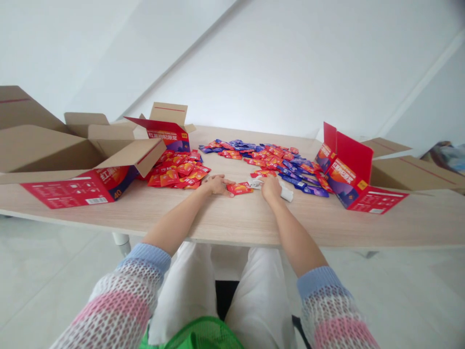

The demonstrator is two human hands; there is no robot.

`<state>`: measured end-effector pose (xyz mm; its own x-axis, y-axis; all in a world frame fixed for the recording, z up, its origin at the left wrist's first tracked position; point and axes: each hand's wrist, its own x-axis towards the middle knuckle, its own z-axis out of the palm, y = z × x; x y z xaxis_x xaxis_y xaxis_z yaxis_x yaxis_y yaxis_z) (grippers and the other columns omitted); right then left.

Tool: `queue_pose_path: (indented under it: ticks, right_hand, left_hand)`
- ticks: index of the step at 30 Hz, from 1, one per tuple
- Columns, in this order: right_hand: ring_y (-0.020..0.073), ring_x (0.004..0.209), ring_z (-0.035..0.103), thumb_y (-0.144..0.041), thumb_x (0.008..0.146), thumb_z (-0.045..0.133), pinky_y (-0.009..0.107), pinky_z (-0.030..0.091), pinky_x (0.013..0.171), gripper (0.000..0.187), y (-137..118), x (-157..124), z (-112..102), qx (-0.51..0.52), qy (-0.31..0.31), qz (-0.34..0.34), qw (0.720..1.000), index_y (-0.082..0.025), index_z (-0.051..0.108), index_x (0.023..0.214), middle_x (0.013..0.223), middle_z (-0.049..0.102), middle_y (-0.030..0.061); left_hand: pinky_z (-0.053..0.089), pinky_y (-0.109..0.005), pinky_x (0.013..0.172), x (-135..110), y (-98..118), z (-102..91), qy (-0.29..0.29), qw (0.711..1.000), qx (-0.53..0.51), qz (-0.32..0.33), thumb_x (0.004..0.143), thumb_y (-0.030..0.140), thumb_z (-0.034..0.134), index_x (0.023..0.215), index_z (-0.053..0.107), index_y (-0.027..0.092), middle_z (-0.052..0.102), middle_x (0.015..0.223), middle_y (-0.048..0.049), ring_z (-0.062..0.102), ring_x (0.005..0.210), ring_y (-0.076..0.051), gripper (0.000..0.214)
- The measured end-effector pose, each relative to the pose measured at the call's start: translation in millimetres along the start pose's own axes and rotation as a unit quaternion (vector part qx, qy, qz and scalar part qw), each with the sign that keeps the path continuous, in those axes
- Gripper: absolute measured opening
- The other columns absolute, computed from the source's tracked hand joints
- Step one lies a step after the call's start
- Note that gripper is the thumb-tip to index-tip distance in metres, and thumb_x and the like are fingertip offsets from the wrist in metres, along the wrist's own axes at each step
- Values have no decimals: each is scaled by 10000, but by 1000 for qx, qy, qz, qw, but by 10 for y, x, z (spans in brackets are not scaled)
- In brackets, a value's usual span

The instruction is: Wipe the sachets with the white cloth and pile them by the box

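Left box [69, 189]: flaps up, at the surface's [240, 223] left end. Rear box [169, 135]: open, towards the back edge. Left pile [178, 169]: red sachets, beside the left box. Left hand [217, 185]: open, palm down, fingers at one end of the sachet [242, 188], which lies flat, mid-surface; light fingertip pressure there should steady it. Right hand [271, 188]: closed on white cloth [286, 194]; best kept low and flat, short of the right pile [290, 167], red and purple. Right box [348, 177]: open, towards the right end. Elbow room, I judge, lies along the front edge.
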<state>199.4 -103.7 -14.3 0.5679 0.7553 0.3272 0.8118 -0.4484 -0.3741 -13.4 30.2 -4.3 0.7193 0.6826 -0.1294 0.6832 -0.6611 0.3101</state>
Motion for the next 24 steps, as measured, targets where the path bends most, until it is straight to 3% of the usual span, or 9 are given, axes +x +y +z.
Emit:
queue_pose_path:
  ticks: [3,6,10,13,18,21,24]
  right_hand:
    - [217,943,523,-215,851,538,327,416,834,307,108,35,25,52,56,-75,994,-259,688,1114,1002,585,95]
    - [196,963,513,-198,873,501,302,401,869,314,38,3,40,108,77,-177,975,-251,682,1123,1003,567,74]
    - [171,949,504,-184,887,489,266,401,827,334,-200,-153,79,100,-8,-275,956,-303,659,1150,1001,542,48]
    - [166,916,495,-205,894,499,251,394,791,322,-329,-257,109,53,-61,-275,958,-319,657,1151,977,536,44]
    - [199,960,465,-201,908,465,266,379,777,377,-508,-308,113,-59,-71,-243,966,-352,602,1224,1009,525,69]
    - [234,1007,447,-215,915,442,292,380,768,390,-616,-302,112,-104,-80,-273,953,-376,580,1243,1066,512,86]
    - [219,987,471,-181,904,444,280,382,781,407,-620,-254,111,-86,-111,-305,942,-341,580,1252,1076,516,91]
  left_hand:
    - [170,-578,1054,-45,34,-14,5,1000,5,-2,501,781,660,1289,514,462,229,1529,58,135,1367,-425,863]
    - [157,-581,1054,-75,64,-22,2,1000,8,-6,500,786,652,1294,497,482,240,1525,62,128,1371,-419,865]
    - [150,-586,1048,-66,77,-5,3,1000,14,-11,484,778,668,1280,511,481,238,1527,51,106,1377,-414,863]
    - [159,-585,1046,-45,74,10,3,1000,15,-10,471,779,675,1293,508,460,242,1527,35,112,1374,-417,897]
    - [172,-603,1035,-25,67,-8,-3,1000,17,-5,467,773,678,1290,499,479,229,1530,38,123,1373,-418,892]
    - [175,-601,1038,-17,56,-25,-13,1000,27,9,464,775,668,1296,496,475,211,1536,39,121,1369,-430,901]
    - [154,-644,1017,-10,41,-24,-16,999,27,4,489,761,666,1276,502,503,186,1542,53,93,1369,-440,845]
